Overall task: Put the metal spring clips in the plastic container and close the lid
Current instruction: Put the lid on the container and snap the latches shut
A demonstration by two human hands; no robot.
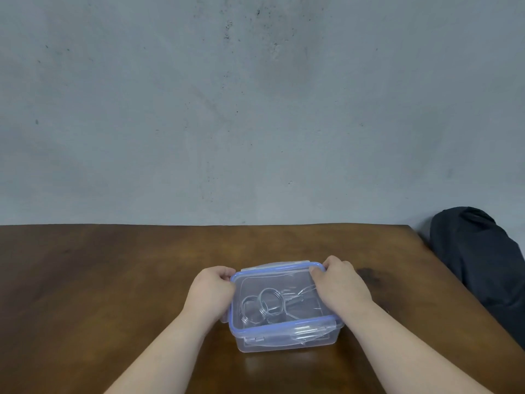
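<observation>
On the wooden tabletop (113, 280), the clear plastic container (284, 341) holds the metal spring clips (265, 304) under its blue-rimmed lid (277, 280). The left hand (211, 288) and right hand (339, 282) each close their grip on the lid's far corners.

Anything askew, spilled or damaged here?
Nothing stands out. The metal spring clips lie inside the plastic container, the lid sits on top, and the left hand and right hand hold its sides.

Bare workroom, prob. home/workshop: stained concrete wall (255, 95), worn wood table (99, 280), dark bag (480, 260).
</observation>
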